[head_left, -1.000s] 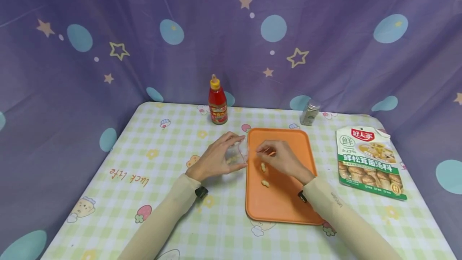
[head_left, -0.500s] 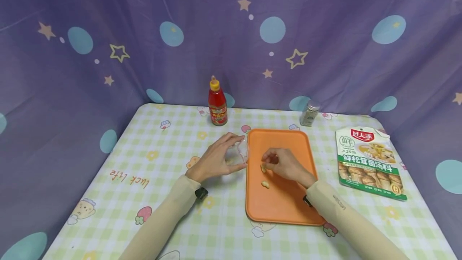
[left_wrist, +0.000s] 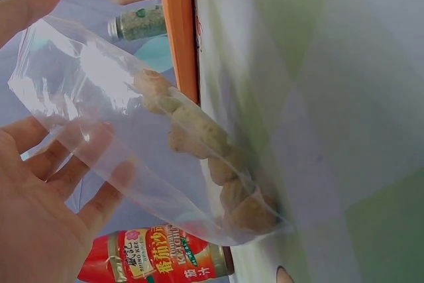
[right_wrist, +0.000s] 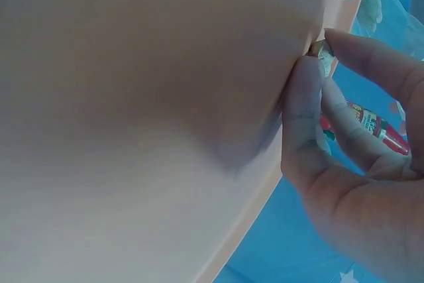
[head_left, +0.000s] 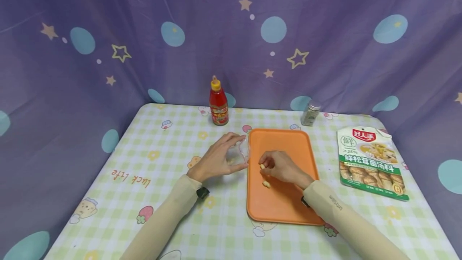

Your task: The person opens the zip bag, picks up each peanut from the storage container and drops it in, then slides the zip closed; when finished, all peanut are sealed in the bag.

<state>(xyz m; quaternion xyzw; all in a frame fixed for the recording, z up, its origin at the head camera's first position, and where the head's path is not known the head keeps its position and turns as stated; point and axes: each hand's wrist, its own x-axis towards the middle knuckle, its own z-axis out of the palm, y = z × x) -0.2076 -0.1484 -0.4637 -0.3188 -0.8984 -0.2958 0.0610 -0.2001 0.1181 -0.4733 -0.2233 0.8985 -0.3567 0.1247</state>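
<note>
My left hand (head_left: 217,156) holds a clear plastic bag (left_wrist: 99,91) beside the orange tray (head_left: 279,208), thumb and fingers spread around its mouth. Several peanuts (left_wrist: 199,130) lie in the lower part of the bag, as the left wrist view shows. Over the tray, my right hand (head_left: 283,167) pinches an unshelled peanut (right_wrist: 322,52) between thumb and fingertips, at the tray's surface. Another peanut (head_left: 266,184) lies on the tray just nearer to me, apart from the fingers.
A red ketchup bottle (head_left: 218,107) with a yellow cap stands at the back. A small spice jar (head_left: 310,113) is behind the tray. To the right lies a green and white food pouch (head_left: 371,163). A checked cloth (head_left: 173,220) covers the table.
My right hand has moved from near the bag's mouth back over the tray and now pinches a peanut that lay there. The left hand stays in place with the bag.
</note>
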